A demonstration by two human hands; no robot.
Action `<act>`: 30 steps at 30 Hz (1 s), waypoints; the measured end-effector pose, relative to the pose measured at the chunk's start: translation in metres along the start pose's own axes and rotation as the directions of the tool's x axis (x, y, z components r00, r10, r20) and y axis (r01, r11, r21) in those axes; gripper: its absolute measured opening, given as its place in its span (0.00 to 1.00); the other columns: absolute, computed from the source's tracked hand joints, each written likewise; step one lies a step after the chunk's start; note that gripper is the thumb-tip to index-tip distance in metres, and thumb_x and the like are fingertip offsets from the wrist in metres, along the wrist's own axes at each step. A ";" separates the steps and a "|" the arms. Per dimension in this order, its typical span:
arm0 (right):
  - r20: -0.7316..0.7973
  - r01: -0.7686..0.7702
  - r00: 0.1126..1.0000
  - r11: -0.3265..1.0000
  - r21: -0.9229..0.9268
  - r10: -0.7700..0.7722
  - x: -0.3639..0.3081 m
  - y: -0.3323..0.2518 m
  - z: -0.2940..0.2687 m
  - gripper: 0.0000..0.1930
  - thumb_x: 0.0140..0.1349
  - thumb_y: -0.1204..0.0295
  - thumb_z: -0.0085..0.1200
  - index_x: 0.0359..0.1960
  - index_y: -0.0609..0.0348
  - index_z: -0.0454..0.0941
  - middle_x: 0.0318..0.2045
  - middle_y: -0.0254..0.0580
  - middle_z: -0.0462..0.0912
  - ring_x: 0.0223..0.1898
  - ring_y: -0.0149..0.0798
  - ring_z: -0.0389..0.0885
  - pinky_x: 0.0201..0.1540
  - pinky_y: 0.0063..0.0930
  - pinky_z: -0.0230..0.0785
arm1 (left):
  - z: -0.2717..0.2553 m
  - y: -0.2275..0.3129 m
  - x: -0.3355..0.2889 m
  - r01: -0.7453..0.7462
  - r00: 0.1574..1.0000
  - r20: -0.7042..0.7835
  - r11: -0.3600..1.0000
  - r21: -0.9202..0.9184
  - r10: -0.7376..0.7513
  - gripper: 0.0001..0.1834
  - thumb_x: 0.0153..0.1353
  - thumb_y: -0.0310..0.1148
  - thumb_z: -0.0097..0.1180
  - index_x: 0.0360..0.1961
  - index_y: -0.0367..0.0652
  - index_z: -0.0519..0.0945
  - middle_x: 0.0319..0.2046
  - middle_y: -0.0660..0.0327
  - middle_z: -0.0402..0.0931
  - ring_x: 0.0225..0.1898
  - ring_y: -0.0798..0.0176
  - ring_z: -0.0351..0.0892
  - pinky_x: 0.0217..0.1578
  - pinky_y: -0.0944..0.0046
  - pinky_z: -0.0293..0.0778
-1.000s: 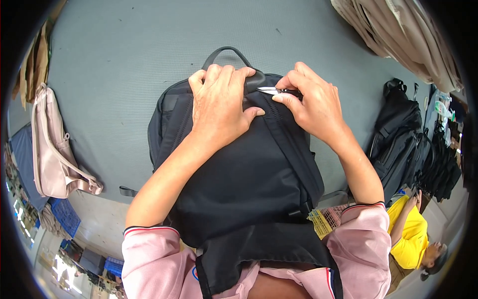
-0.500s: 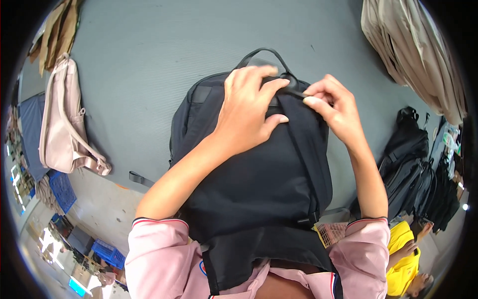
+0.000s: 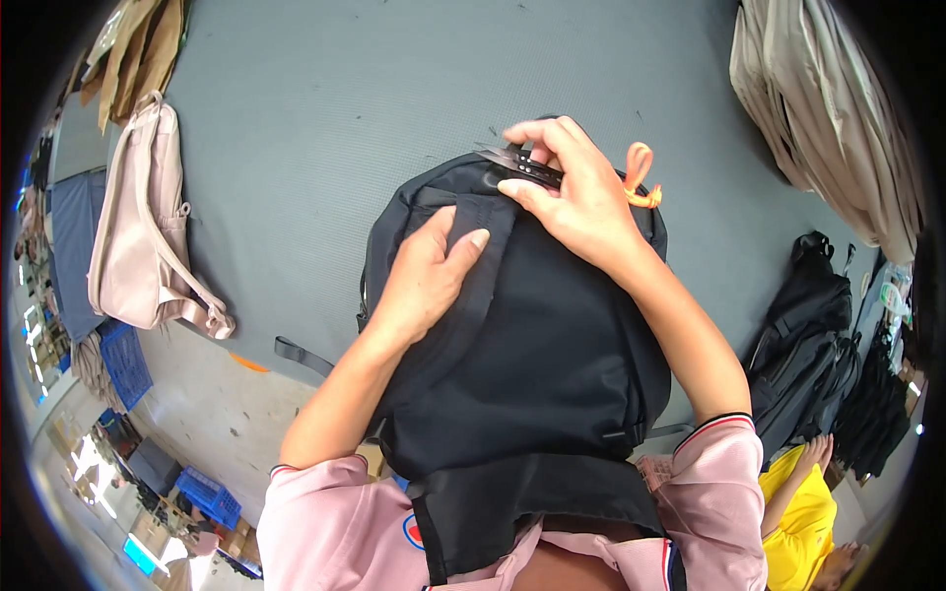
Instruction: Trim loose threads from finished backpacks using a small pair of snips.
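Observation:
A black backpack (image 3: 562, 325) lies on the grey table before me, its strap side up. My left hand (image 3: 419, 281) pinches the left shoulder strap (image 3: 476, 222) near its upper end, thumb on top and the other fingers partly hidden. In my right hand (image 3: 586, 192) is a pair of black thread snips (image 3: 532, 167), its blades pointing left over the backpack's top edge. An orange cord loop (image 3: 641, 177) sticks out from the snips behind that hand. The backpack's top handle is mostly hidden by my right hand.
A pale pink backpack (image 3: 148, 227) lies at the table's left edge. Beige fabric pieces (image 3: 818, 108) are heaped at the far right, with black bags (image 3: 808, 325) below them. A person in a yellow top (image 3: 798, 512) is at the lower right. Blue crates (image 3: 209, 497) stand lower left.
My right hand has moved left over the backpack's top and now holds the snips, where it pinched a dark strip before. My left hand has come down and left onto the strap.

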State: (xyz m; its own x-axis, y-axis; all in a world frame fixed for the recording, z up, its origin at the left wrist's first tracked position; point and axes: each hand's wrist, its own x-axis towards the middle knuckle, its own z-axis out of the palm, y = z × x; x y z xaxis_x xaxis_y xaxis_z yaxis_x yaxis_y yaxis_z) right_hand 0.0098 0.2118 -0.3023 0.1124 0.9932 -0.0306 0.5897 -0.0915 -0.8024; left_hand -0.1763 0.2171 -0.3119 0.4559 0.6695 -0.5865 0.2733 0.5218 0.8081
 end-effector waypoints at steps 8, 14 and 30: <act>0.167 -0.047 0.982 0.976 -0.211 0.083 0.021 0.018 0.025 0.12 0.54 0.64 0.61 0.38 0.52 0.79 0.27 0.34 0.74 0.31 0.37 0.76 0.36 0.31 0.67 | 0.014 -0.026 -0.006 -0.242 0.926 -0.205 0.917 0.317 0.316 0.16 0.63 0.27 0.50 0.52 0.37 0.72 0.21 0.51 0.73 0.19 0.68 0.70 0.25 0.65 0.68; -0.075 0.001 0.997 0.999 0.034 0.001 0.009 0.014 0.026 0.12 0.53 0.66 0.61 0.38 0.54 0.78 0.32 0.36 0.75 0.33 0.38 0.78 0.36 0.33 0.71 | 0.015 -0.041 0.004 -0.332 0.890 -0.226 0.903 0.274 0.396 0.14 0.64 0.26 0.49 0.51 0.35 0.73 0.24 0.52 0.75 0.17 0.66 0.75 0.23 0.68 0.70; 0.077 0.089 0.994 0.987 -0.135 -0.079 -0.026 -0.006 0.002 0.09 0.51 0.72 0.61 0.34 0.56 0.77 0.30 0.34 0.72 0.27 0.40 0.77 0.28 0.35 0.68 | 0.023 -0.026 -0.004 -0.340 0.885 -0.260 0.918 0.203 0.385 0.12 0.63 0.23 0.49 0.49 0.35 0.73 0.29 0.55 0.78 0.21 0.64 0.80 0.21 0.67 0.75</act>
State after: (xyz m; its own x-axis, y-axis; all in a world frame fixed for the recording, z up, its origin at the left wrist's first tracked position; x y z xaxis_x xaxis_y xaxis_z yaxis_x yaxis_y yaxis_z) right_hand 0.0015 0.1867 -0.2976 0.0034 0.9999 -0.0126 0.6997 -0.0114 -0.7143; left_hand -0.1661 0.1889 -0.3290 0.2885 0.9313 -0.2225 0.2680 0.1446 0.9525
